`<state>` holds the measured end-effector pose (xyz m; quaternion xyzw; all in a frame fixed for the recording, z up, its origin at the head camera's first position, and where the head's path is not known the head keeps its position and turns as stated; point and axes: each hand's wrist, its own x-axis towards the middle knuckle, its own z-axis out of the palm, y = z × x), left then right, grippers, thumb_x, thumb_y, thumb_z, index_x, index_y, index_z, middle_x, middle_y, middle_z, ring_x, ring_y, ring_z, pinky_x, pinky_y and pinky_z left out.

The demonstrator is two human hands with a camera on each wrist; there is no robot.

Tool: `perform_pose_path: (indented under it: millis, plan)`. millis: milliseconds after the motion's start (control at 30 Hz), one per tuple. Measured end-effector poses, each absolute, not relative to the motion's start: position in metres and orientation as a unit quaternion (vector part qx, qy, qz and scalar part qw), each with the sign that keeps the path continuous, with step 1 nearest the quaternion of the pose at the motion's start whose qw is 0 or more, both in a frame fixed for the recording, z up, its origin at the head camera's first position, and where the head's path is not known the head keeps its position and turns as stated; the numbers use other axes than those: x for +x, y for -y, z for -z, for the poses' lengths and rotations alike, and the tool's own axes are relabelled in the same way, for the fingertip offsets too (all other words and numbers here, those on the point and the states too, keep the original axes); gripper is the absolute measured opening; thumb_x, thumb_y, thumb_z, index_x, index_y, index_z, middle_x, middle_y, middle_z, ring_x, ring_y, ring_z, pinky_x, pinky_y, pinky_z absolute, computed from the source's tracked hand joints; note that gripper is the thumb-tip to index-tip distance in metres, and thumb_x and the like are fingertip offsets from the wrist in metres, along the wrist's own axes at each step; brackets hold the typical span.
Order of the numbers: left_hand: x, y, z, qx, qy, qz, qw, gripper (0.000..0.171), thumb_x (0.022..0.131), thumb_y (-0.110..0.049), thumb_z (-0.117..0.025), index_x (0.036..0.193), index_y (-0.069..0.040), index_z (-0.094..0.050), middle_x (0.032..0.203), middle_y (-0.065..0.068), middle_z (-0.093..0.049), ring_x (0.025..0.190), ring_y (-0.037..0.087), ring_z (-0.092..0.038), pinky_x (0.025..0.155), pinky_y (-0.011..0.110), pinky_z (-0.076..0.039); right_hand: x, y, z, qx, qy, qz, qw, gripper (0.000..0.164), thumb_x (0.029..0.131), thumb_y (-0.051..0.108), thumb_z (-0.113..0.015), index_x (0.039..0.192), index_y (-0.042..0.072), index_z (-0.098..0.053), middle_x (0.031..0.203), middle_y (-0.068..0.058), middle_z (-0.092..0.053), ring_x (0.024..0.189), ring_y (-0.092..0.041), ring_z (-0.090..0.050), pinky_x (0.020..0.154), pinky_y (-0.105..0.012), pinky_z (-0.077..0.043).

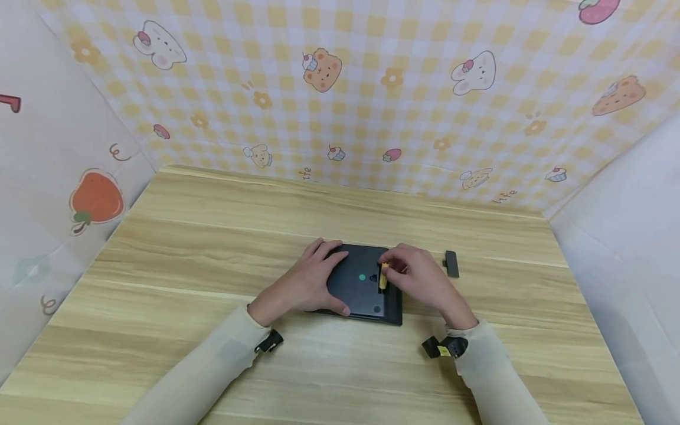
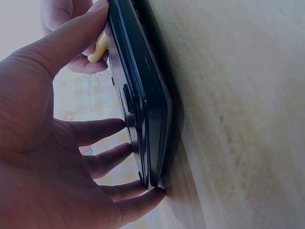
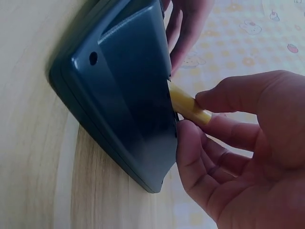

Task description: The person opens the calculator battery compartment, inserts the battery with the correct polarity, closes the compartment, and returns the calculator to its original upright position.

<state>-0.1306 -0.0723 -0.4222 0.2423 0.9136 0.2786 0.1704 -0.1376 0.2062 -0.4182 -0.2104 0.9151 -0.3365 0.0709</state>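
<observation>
A black calculator-like device lies back side up on the table, with a narrow battery slot near its right end. My left hand rests over its left part with fingers spread. In the left wrist view, the left fingertips touch the back and edge of the device. My right hand pinches a yellow battery between thumb and fingers at the slot. The right wrist view shows the battery tilted, one end at the slot; how far it sits inside is hidden.
A small black battery cover lies on the wooden table, right of my right hand. A yellow checked cloth wall with cartoon prints rises behind the table. Pale walls stand at both sides.
</observation>
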Motion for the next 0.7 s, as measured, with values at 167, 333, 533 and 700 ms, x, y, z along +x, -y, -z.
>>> perform_pose_path:
  millis: [167, 333, 533, 700]
  plan:
    - [-0.1304, 0.0726, 0.4223, 0.242, -0.914, -0.278, 0.169, 0.115, 0.077, -0.050, -0.101, 0.168, -0.007, -0.045, 0.179, 0.011, -0.026, 0.166, 0.043, -0.011, 0.128, 0.060, -0.029, -0.1369, -0.2034, 0.4177, -0.199, -0.916, 0.342, 0.065, 0.015, 0.102, 0.006, -0.075, 0.117, 0.006, -0.078, 0.095, 0.002, -0.074, 0.084, -0.014, -0.066, 0.075, -0.034, -0.058]
    - [-0.1310, 0.0722, 0.4224, 0.242, -0.914, -0.277, 0.169, 0.115, 0.077, -0.051, -0.101, 0.169, -0.008, -0.044, 0.179, 0.010, -0.026, 0.166, 0.043, -0.011, 0.129, 0.059, -0.028, -0.1365, -0.2025, 0.4189, -0.195, -0.920, 0.336, 0.049, 0.013, 0.099, 0.005, -0.080, 0.112, 0.008, -0.077, 0.093, 0.002, -0.072, 0.082, -0.014, -0.066, 0.074, -0.034, -0.058]
    - [-0.1309, 0.0726, 0.4217, 0.244, -0.914, -0.277, 0.168, 0.115, 0.078, -0.051, -0.100, 0.169, -0.008, -0.044, 0.179, 0.010, -0.025, 0.166, 0.043, -0.011, 0.128, 0.060, -0.028, -0.1358, -0.2028, 0.4200, -0.191, -0.925, 0.326, 0.034, 0.015, 0.097, 0.005, -0.084, 0.111, 0.008, -0.079, 0.097, 0.001, -0.071, 0.083, -0.014, -0.066, 0.074, -0.035, -0.059]
    - [-0.1302, 0.0733, 0.4222, 0.245, -0.914, -0.280, 0.165, 0.115, 0.077, -0.050, -0.101, 0.168, -0.007, -0.046, 0.179, 0.011, -0.026, 0.166, 0.044, -0.011, 0.128, 0.060, -0.028, -0.1348, -0.2027, 0.4199, -0.191, -0.926, 0.325, 0.026, 0.016, 0.095, 0.006, -0.085, 0.109, 0.009, -0.079, 0.095, 0.001, -0.071, 0.081, -0.013, -0.065, 0.071, -0.034, -0.058]
